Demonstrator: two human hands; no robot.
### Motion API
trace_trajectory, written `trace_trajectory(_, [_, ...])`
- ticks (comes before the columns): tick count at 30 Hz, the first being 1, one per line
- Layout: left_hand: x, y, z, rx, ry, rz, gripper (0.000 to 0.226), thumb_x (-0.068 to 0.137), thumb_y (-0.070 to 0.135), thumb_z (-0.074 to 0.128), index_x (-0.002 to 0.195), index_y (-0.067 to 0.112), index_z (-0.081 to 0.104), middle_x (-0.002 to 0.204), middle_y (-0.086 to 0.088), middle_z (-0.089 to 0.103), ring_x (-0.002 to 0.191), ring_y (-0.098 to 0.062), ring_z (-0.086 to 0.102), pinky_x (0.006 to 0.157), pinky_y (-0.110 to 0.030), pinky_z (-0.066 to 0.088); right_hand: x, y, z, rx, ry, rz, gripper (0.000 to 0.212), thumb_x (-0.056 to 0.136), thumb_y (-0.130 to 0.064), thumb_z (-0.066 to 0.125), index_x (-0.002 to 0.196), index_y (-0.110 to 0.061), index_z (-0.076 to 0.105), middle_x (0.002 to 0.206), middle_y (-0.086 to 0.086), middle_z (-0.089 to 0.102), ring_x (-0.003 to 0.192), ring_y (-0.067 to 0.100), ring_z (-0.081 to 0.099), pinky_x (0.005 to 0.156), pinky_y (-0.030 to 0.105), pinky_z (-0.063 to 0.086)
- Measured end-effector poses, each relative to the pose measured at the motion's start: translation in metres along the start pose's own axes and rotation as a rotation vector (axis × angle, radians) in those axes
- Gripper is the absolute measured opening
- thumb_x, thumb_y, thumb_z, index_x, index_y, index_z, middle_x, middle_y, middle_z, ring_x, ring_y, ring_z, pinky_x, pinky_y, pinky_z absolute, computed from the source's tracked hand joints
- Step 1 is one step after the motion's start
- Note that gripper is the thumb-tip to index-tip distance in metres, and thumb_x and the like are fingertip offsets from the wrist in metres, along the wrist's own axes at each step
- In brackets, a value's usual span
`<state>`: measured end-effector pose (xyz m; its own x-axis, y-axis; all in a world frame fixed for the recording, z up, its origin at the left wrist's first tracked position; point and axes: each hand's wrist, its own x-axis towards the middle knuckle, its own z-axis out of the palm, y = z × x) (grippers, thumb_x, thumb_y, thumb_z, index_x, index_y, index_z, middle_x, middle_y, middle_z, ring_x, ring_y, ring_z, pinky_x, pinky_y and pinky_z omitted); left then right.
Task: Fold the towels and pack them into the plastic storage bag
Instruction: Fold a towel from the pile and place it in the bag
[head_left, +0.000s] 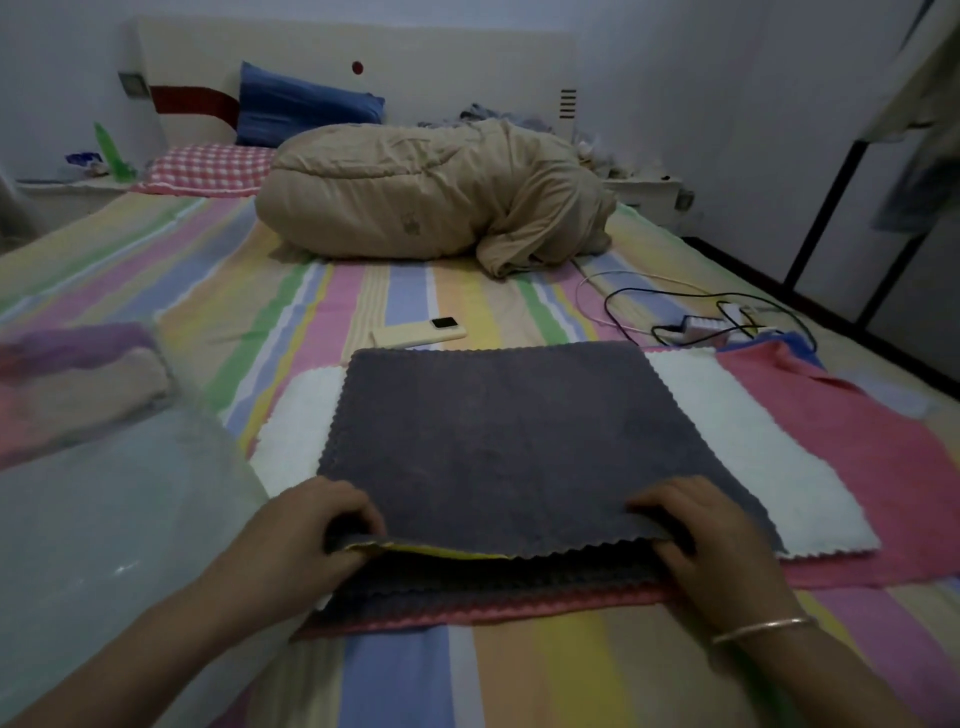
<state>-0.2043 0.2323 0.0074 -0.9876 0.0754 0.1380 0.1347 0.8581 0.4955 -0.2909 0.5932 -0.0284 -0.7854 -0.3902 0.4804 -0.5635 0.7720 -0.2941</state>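
Your left hand (306, 530) and right hand (711, 540) each pinch a near corner of the grey towel (509, 441), which lies on the white towel (753, 447) mid-bed. Lift both corners evenly and carry them to the far edge, matching the scalloped hems. The plastic storage bag (104, 509), blurry at left, seems to hold folded towels already.

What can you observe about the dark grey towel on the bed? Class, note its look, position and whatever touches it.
The dark grey towel is a soft, fluffy-looking cloth with zigzag edges, spread flat on a white towel and a pink towel on the striped bed. Its near edge is raised: the left hand and right hand pinch its near corners. A strip of yellow shows beneath the raised edge, with another dark layer below.
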Motion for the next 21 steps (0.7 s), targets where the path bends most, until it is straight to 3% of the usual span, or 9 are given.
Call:
trace_trajectory(2, [0.001, -0.007, -0.007, -0.132, 0.005, -0.046, 0.007, 0.079, 0.03, 0.069, 0.081, 0.036, 0.069, 0.081, 0.019, 0.07, 0.08, 0.001, 0.063, 0.071, -0.024, 0.05, 0.0, 0.018, -0.009, 0.016, 0.05, 0.084, 0.04, 0.061, 0.008, 0.079, 0.09, -0.018, 0.071, 0.088, -0.005, 0.065, 0.083, 0.015, 0.061, 0.073, 0.028, 0.047])
trace_trajectory(4, [0.004, -0.009, -0.01, -0.253, 0.042, -0.101, 0.019, 0.085, 0.015, 0.072, 0.08, 0.033, 0.072, 0.079, 0.011, 0.072, 0.076, 0.0, 0.065, 0.069, -0.021, 0.05, 0.001, 0.029, -0.018, 0.072, 0.1, 0.172, 0.031, 0.069, 0.001, 0.078, 0.088, -0.022, 0.07, 0.085, -0.005, 0.065, 0.081, 0.018, 0.062, 0.073, 0.03, 0.046])
trace_trajectory(6, [0.008, -0.011, -0.01, -0.408, 0.14, -0.171, 0.015, 0.085, 0.013, 0.07, 0.073, 0.022, 0.073, 0.071, 0.006, 0.071, 0.067, -0.002, 0.062, 0.061, -0.013, 0.047, 0.004, 0.036, -0.024, 0.132, 0.134, 0.226, 0.022, 0.076, -0.011, 0.073, 0.084, -0.031, 0.065, 0.081, -0.006, 0.064, 0.078, 0.02, 0.061, 0.071, 0.03, 0.044])
trace_trajectory(8, [0.011, -0.012, -0.008, -0.555, 0.241, -0.258, 0.013, 0.086, 0.017, 0.066, 0.075, 0.014, 0.073, 0.066, 0.005, 0.067, 0.065, -0.005, 0.06, 0.056, -0.008, 0.043, 0.005, 0.044, -0.028, 0.2, 0.129, 0.304, 0.029, 0.081, -0.013, 0.073, 0.077, -0.039, 0.061, 0.078, -0.009, 0.066, 0.076, 0.014, 0.062, 0.07, 0.025, 0.043])
trace_trajectory(10, [0.015, -0.012, -0.005, -0.659, 0.311, -0.313, 0.013, 0.089, 0.019, 0.063, 0.082, 0.018, 0.073, 0.071, 0.012, 0.071, 0.072, -0.005, 0.066, 0.059, -0.007, 0.047, 0.008, 0.05, -0.029, 0.31, 0.125, 0.382, 0.031, 0.083, -0.011, 0.071, 0.072, -0.04, 0.067, 0.078, -0.013, 0.069, 0.077, 0.004, 0.062, 0.067, 0.014, 0.044])
trace_trajectory(12, [0.018, -0.008, -0.006, -0.728, 0.386, -0.326, 0.013, 0.091, 0.019, 0.06, 0.086, 0.024, 0.071, 0.081, 0.012, 0.074, 0.085, -0.007, 0.069, 0.072, -0.017, 0.055, 0.012, 0.048, -0.03, 0.431, 0.166, 0.419, 0.031, 0.086, -0.005, 0.066, 0.076, -0.035, 0.07, 0.078, -0.022, 0.068, 0.076, -0.005, 0.061, 0.065, 0.007, 0.044])
trace_trajectory(15, [0.025, -0.004, -0.01, -0.744, 0.505, -0.297, 0.017, 0.094, 0.019, 0.056, 0.084, 0.023, 0.069, 0.092, -0.009, 0.07, 0.095, -0.029, 0.065, 0.09, -0.048, 0.051, 0.023, 0.036, -0.035, 0.557, 0.294, 0.441, 0.022, 0.09, 0.003, 0.058, 0.084, -0.014, 0.07, 0.068, -0.022, 0.066, 0.069, -0.016, 0.059, 0.064, 0.001, 0.041])
trace_trajectory(18, [0.027, 0.003, -0.019, -0.733, 0.604, -0.235, 0.031, 0.095, 0.021, 0.055, 0.075, 0.036, 0.074, 0.094, -0.013, 0.067, 0.094, -0.029, 0.063, 0.089, -0.046, 0.048, 0.031, 0.026, -0.042, 0.63, 0.409, 0.452, 0.011, 0.092, -0.003, 0.057, 0.096, -0.008, 0.066, 0.078, -0.008, 0.062, 0.065, -0.018, 0.056, 0.063, 0.001, 0.041])
trace_trajectory(21, [0.023, 0.01, -0.028, -0.681, 0.664, -0.134, 0.034, 0.093, 0.026, 0.055, 0.071, 0.046, 0.071, 0.085, -0.01, 0.064, 0.086, -0.024, 0.059, 0.085, -0.044, 0.048, 0.033, 0.019, -0.05, 0.671, 0.446, 0.461, 0.012, 0.093, -0.013, 0.058, 0.1, -0.011, 0.067, 0.075, 0.003, 0.06, 0.062, -0.004, 0.054, 0.057, 0.004, 0.042])
